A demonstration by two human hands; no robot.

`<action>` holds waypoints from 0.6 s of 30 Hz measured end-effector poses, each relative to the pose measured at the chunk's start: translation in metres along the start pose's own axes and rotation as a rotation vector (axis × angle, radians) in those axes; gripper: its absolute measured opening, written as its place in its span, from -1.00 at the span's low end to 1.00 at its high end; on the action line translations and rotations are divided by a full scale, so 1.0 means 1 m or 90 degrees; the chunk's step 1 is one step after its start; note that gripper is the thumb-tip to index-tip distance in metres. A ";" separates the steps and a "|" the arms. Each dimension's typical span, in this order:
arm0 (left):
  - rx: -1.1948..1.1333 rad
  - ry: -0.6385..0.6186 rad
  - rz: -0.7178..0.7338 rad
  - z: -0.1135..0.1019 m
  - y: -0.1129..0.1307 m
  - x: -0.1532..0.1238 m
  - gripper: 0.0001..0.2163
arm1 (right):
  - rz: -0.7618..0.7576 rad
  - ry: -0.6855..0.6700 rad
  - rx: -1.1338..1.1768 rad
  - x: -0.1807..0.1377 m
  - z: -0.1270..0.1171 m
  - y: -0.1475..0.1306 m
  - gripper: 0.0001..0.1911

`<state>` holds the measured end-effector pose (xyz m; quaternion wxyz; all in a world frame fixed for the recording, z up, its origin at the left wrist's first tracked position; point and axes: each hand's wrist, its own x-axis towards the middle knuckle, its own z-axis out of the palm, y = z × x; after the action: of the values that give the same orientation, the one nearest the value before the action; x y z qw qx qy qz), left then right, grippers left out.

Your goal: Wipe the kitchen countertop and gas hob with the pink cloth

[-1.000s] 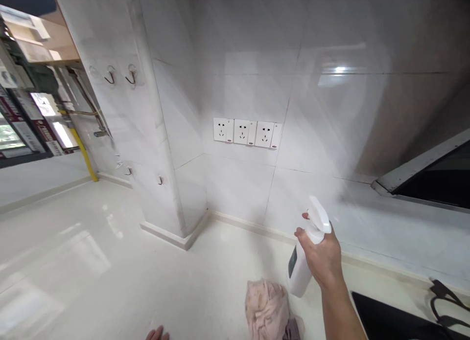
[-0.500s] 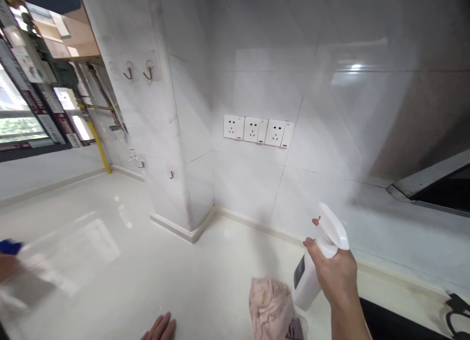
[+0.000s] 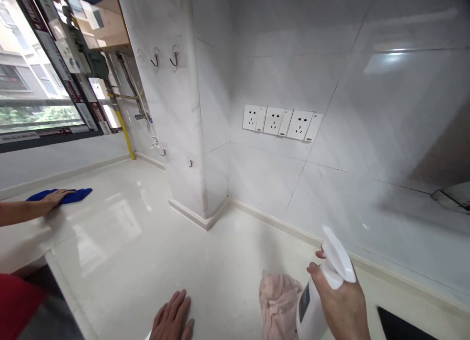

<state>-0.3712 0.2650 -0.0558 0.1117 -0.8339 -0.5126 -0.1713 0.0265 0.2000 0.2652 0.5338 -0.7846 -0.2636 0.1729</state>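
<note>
**Head view: a spray bottle held below the wall sockets**

Head view. We take the row of wall sockets on the tiled wall as our landmark. Below it and to the right, at the bottom edge of the picture, the wearer's right hand grips a white spray bottle. The fingers are curled tight around the neck, with one fingertip at the front under the nozzle head. The bottle stands roughly upright, and we cannot tell whether its base rests on the counter, since the picture's edge cuts it off. Directly below the sockets, just left of the bottle, a crumpled pink cloth lies on the pale counter.

Further left of the sockets and at the same low level, the left hand lies palm-down on the counter, its fingers stretched flat and slightly spread. It holds nothing and is well apart from the pink cloth.

Left of the sockets a tiled pillar juts from the wall, with two hooks near its top. Far left of the sockets — beyond the pillar, under the window — another person's hand presses on a blue cloth that lies on the counter. A yellow pipe runs down the wall between pillar and window.
</note>
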 end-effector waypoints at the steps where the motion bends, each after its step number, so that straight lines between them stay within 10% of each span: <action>1: -0.001 -0.003 -0.003 -0.002 0.001 0.001 -0.53 | -0.001 -0.016 -0.010 -0.001 0.000 0.007 -0.37; 18: -0.050 -0.089 -0.058 -0.025 0.013 0.010 -0.54 | 0.031 0.029 -0.033 -0.016 0.002 0.059 -0.29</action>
<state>-0.3597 0.2581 -0.0291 0.0351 -0.8232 -0.5498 -0.1375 0.0256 0.1746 0.2094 0.5145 -0.8083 -0.2365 0.1611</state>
